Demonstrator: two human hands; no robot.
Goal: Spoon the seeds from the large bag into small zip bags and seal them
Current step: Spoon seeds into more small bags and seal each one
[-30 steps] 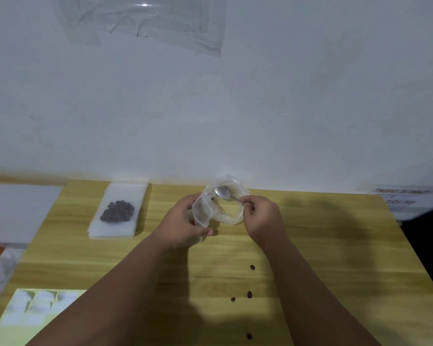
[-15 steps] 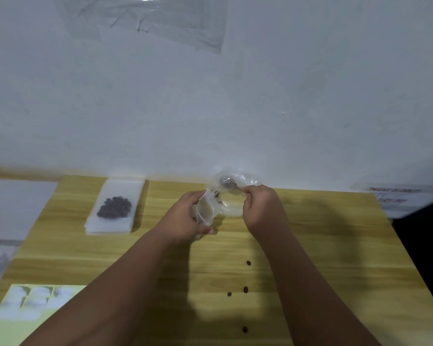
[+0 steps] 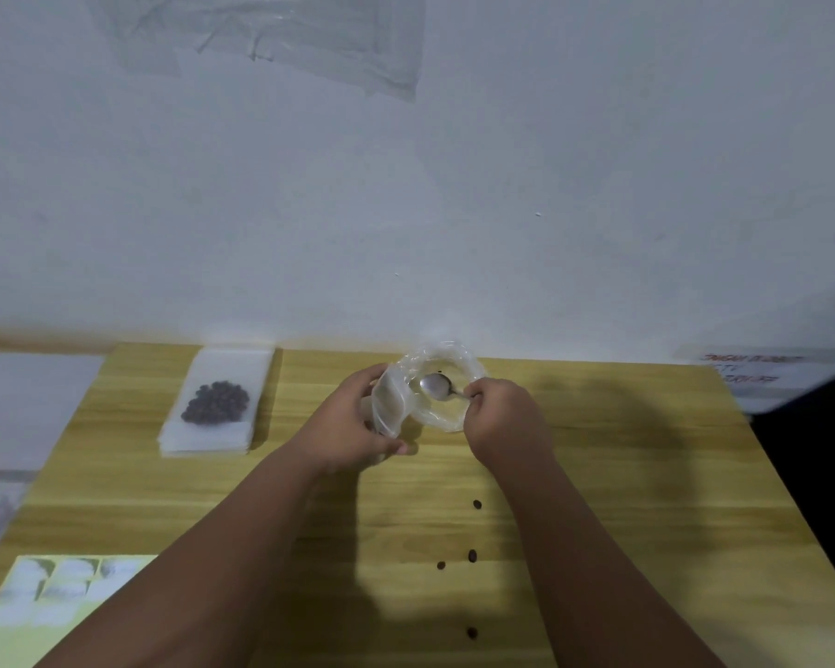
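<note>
The large clear bag (image 3: pixel 447 366) sits rolled open at the back middle of the wooden table (image 3: pixel 623 474). My right hand (image 3: pixel 500 419) pinches the handle of a metal spoon (image 3: pixel 436 385), whose bowl lies inside the bag's mouth. My left hand (image 3: pixel 353 429) grips a small clear zip bag (image 3: pixel 390 407) beside the large bag's left rim. A filled small zip bag with dark seeds (image 3: pixel 217 402) lies on a stack of empty zip bags (image 3: pixel 203 438) at the back left.
Several loose dark seeds (image 3: pixel 472 555) lie on the table between my forearms. A sheet with white labels (image 3: pixel 54 590) sits at the front left corner. A white wall stands right behind the table. Papers (image 3: pixel 753 373) lie past the right edge.
The spoon's bowl has come down from the bag's far rim into the bag's mouth. My left hand keeps its hold on the small zip bag.
</note>
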